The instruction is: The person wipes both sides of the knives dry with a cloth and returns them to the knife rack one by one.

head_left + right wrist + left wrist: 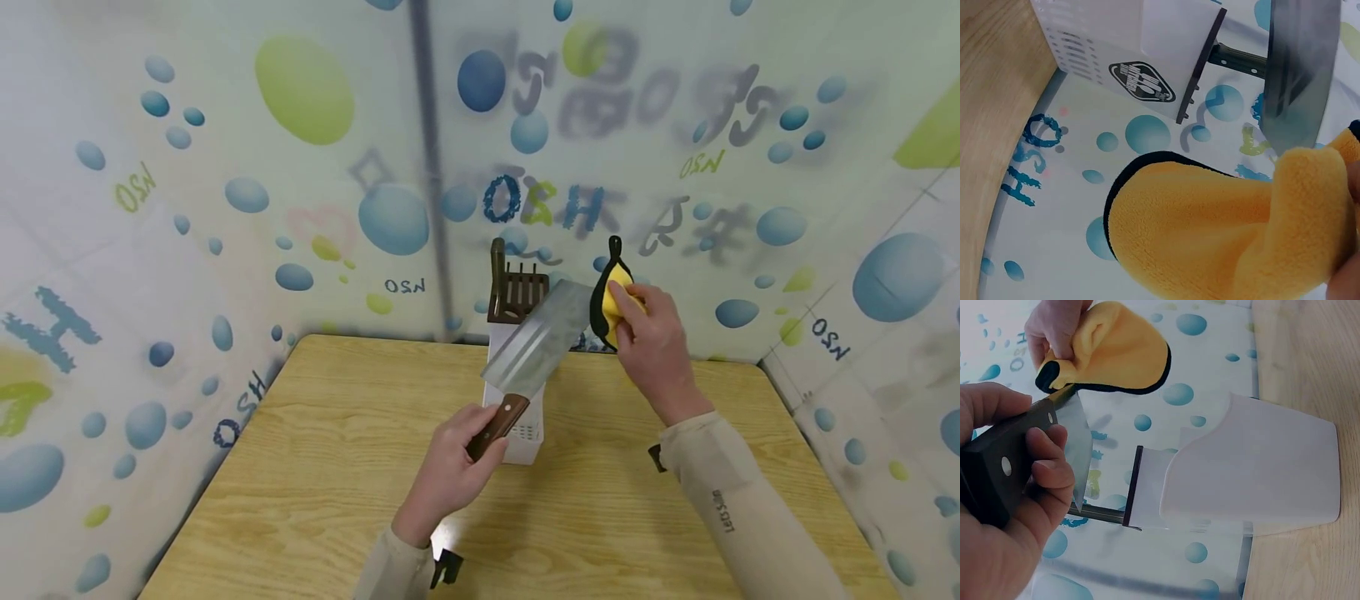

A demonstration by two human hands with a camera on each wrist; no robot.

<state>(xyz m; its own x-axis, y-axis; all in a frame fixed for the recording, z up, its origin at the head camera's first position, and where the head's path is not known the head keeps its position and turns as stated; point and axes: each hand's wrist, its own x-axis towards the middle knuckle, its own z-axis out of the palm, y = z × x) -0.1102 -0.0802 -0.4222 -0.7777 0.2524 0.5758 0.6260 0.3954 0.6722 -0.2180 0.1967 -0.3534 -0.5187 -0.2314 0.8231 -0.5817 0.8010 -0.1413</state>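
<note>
My left hand [459, 462] grips the dark brown riveted handle of a cleaver [543, 333], its broad blade tilted up to the right. In my right hand [656, 350] I pinch a yellow cloth with black edging [613, 304], close to the blade's far end. The right wrist view shows the folded cloth [1191, 219] below the blade [1300, 75]; whether they touch I cannot tell. Behind the cleaver stands a white knife block [528, 446] with a dark slotted top [525, 292]. A second knife's handle [498, 271] sticks up from its left side.
The knife block stands on a wooden table [337, 467], towards the back edge. A wall covering [315, 208] printed with blue and green bubbles rises behind the table and on both sides. A black-and-white logo [1142, 81] marks the block's side.
</note>
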